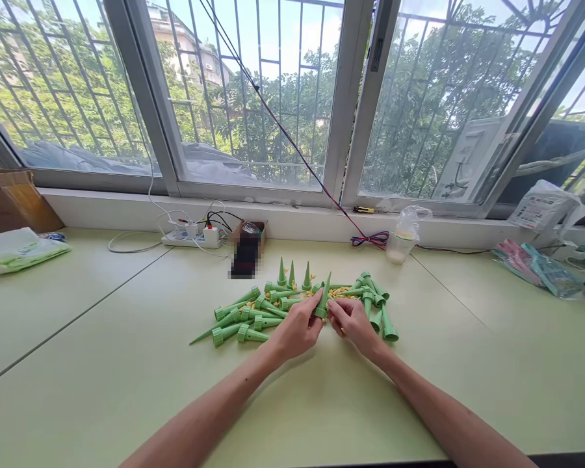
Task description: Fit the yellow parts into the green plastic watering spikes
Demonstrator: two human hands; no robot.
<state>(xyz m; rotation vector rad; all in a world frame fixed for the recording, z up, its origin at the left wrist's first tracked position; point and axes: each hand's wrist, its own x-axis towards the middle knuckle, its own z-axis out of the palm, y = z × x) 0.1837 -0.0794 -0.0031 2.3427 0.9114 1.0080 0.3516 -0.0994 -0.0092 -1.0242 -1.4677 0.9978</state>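
Observation:
My left hand (296, 328) is closed around a green plastic watering spike (325, 296), its tip pointing up and its wide ribbed end down. Close by on the right, my right hand (357, 325) is pinched near the spike's side; what its fingers hold, if anything, is too small to make out. Several green spikes (244, 312) lie on their sides to the left, and three spikes (307, 276) stand upright behind my hands. To the right is a heap of more spikes (370, 296). Small yellow pieces (341, 294) are scattered among them, partly hidden by my hands.
A pale green table (151, 377) carries everything. Along its back stand a power strip (191, 239) with cables, a small box (258, 231), a bundled red-blue cable (370, 239) and a plastic cup (400, 244). Bagged items (541, 270) lie right, a plastic packet (24, 250) left.

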